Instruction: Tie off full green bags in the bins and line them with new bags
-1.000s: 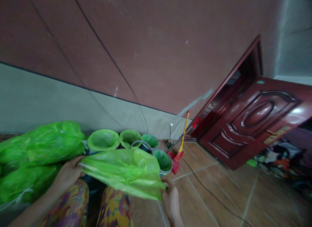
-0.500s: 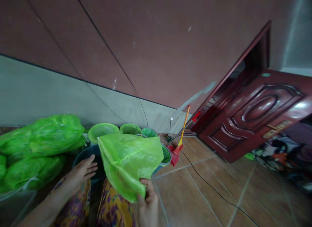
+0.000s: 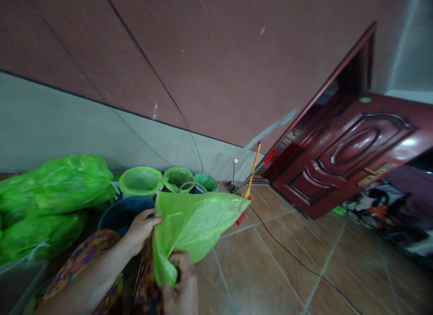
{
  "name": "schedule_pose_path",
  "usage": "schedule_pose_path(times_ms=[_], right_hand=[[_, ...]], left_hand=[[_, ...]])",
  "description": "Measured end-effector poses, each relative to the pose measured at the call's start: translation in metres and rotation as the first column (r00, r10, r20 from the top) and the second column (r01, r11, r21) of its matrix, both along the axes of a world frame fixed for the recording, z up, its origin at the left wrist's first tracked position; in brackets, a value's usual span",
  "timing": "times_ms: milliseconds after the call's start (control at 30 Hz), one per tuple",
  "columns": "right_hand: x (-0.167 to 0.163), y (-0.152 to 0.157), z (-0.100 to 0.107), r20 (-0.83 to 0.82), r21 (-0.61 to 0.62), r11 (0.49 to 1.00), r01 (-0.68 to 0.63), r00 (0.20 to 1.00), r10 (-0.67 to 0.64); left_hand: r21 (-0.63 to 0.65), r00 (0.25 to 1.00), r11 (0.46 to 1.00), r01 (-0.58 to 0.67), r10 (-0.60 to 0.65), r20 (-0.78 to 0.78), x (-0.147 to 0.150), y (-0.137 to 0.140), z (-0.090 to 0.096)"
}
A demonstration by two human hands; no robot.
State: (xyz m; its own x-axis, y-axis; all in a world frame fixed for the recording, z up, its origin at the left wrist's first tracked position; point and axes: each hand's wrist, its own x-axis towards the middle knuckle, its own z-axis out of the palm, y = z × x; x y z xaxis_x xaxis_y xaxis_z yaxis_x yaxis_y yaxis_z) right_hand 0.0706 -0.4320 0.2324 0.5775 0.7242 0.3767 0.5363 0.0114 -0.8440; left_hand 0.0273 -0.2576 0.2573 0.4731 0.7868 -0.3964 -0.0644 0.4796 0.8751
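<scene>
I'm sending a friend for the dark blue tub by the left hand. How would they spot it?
Start at the wall, maroon above and pale below. Along its foot stand bins lined in green; closer in, partly behind the left hand, is the tub. It is wide and dark blue, with no green lining visible, unlike those bins.

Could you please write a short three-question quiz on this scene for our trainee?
1. What does the right hand grip?
A) a black cable
B) thin green plastic
C) a yellow pole

2. True or false: the panelled door stands open.

3. Fill in the colour: the tub near the left hand is dark ____.

Key: 1. B; 2. True; 3. blue.
</scene>
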Motion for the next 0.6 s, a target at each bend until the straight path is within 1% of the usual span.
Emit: schedule_pose_path(times_ms=[67,100,133,167,233,300,333,367,433,467,533,600], right_hand=[[0.0,-0.001,-0.003,0.003,-0.095,0.995,-0.02,1.0,0.02],[0.003,-0.004,-0.003,0.003,-0.134,0.99,-0.037,0.999,0.037],[0.009,-0.007,0.0,0.006,-0.152,0.987,-0.051,0.999,0.053],[0.017,-0.012,0.006,0.017,-0.14,0.989,-0.057,0.998,0.06],[0.037,-0.022,0.028,0.077,-0.041,0.999,-0.032,0.996,0.035],[0.06,-0.028,0.06,0.169,0.073,0.997,0.02,0.985,-0.032],[0.07,-0.029,0.078,0.215,0.101,0.995,0.016,0.976,-0.038],[0.078,-0.027,0.095,0.243,0.105,0.994,0.035,0.968,-0.06],[0.089,-0.016,0.121,0.292,0.032,0.999,0.013,0.956,-0.022],[0.092,-0.008,0.128,0.313,-0.025,1.0,-0.006,0.95,0.014],[0.096,0.01,0.131,0.375,-0.135,0.991,-0.021,0.924,0.071],[0.098,0.022,0.12,0.446,-0.22,0.975,0.022,0.892,0.08]], left_hand=[[0.078,0.998,0.997,-0.016,0.011,0.062,0.0,0.001,0.007],[0.123,0.995,0.992,0.0,-0.012,0.097,-0.002,0.003,0.011],[0.168,0.992,0.985,0.025,-0.045,0.118,-0.005,0.006,0.015],[0.211,0.988,0.976,0.056,-0.084,0.127,-0.008,0.008,0.021],[0.288,0.984,0.952,0.105,-0.141,0.105,-0.016,0.014,0.033],[0.372,0.987,0.92,0.123,-0.151,0.048,-0.023,0.02,0.046],[0.417,0.989,0.9,0.125,-0.146,0.02,-0.025,0.021,0.052],[0.457,0.99,0.88,0.128,-0.143,-0.002,-0.027,0.023,0.057],[0.512,0.986,0.844,0.159,-0.167,-0.03,-0.028,0.023,0.066],[0.53,0.982,0.829,0.178,-0.187,-0.037,-0.028,0.023,0.069],[0.565,0.977,0.801,0.196,-0.207,-0.045,-0.027,0.021,0.073],[0.615,0.977,0.763,0.199,-0.202,-0.066,-0.027,0.02,0.074]])
